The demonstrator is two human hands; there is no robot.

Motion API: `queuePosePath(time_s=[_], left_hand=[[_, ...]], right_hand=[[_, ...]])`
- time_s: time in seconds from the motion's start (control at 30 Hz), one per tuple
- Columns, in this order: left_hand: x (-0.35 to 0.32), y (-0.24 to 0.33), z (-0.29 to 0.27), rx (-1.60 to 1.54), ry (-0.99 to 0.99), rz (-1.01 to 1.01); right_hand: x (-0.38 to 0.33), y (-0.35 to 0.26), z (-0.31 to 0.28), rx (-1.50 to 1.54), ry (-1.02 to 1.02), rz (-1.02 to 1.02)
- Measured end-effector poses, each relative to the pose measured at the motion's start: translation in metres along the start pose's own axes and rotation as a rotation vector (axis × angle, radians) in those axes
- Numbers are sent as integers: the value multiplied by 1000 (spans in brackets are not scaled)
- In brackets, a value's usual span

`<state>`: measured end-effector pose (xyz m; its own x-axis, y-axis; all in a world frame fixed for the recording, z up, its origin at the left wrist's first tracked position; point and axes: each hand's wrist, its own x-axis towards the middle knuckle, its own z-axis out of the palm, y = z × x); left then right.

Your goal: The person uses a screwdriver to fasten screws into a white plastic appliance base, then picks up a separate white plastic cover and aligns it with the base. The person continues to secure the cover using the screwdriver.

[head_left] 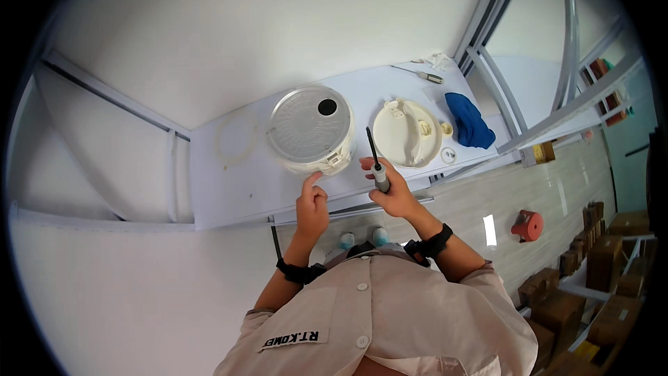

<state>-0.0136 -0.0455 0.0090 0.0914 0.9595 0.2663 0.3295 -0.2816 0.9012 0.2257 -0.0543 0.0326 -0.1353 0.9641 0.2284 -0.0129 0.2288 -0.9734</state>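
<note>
Two main parts lie apart on the white bench (229, 188): round appliance body (312, 129), upturned, beside its detached cream lid (407, 132). Right hand (391, 191) closed around a screwdriver (376, 164); left hand (311, 202) empty, forefinger touching the body. Reassembly appears unfinished.

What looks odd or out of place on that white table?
A faint ring-shaped stain marks the table left of the round white appliance. The appliance's lid lies detached beside it, with small loose parts nearby. A blue cloth lies crumpled. Nothing looks spilled or broken.
</note>
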Motion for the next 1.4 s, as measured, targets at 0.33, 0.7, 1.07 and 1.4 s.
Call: queuePosePath(time_s=[0.33, 0.7, 1.07, 1.4], left_hand=[[3, 7, 0, -130, 75, -17], [7, 12, 9, -83, 186, -27], [5, 18, 17, -44, 266, -170], [11, 37, 22, 201, 312, -249]], right_hand=[[27, 22, 7, 27, -76, 0], [38, 20, -10, -17, -248, 100], [37, 26, -15, -109, -270, 29], [38, 31, -15, -131, -280, 6]])
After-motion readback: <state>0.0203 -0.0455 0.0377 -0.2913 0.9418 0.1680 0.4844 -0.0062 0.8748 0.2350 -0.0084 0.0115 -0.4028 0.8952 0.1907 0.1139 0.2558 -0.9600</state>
